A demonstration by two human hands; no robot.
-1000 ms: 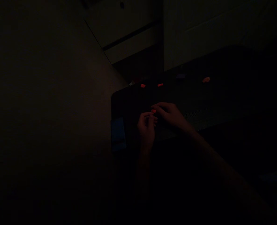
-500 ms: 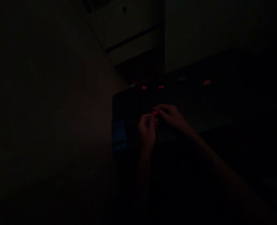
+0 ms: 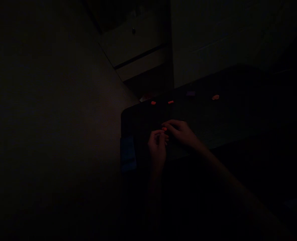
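Observation:
The scene is very dark. A small bright orange-red piece (image 3: pixel 164 129), its kind too dim to tell, sits between my fingertips above a dark table (image 3: pixel 201 134). My right hand (image 3: pixel 182 131) pinches it from the right with thumb and forefinger. Just below and to the left, my left hand (image 3: pixel 157 144) has its thumb and forefinger closed together at the piece's lower edge. Farther back on the table lie a small orange-red lump (image 3: pixel 153 103) and a short orange-red bar (image 3: pixel 170 102).
A flat, roundish orange piece (image 3: pixel 215 97) lies to the right, with a dark purple block (image 3: pixel 191 93) left of it. A blue box-like object (image 3: pixel 128 154) stands at the table's left edge. Behind the table are a drawer unit (image 3: pixel 140 68) and a pale panel (image 3: pixel 201 57).
The view has tilted up a little, so everything appears lower in the picture. Both hands keep nearly the same pose around the orange-red piece.

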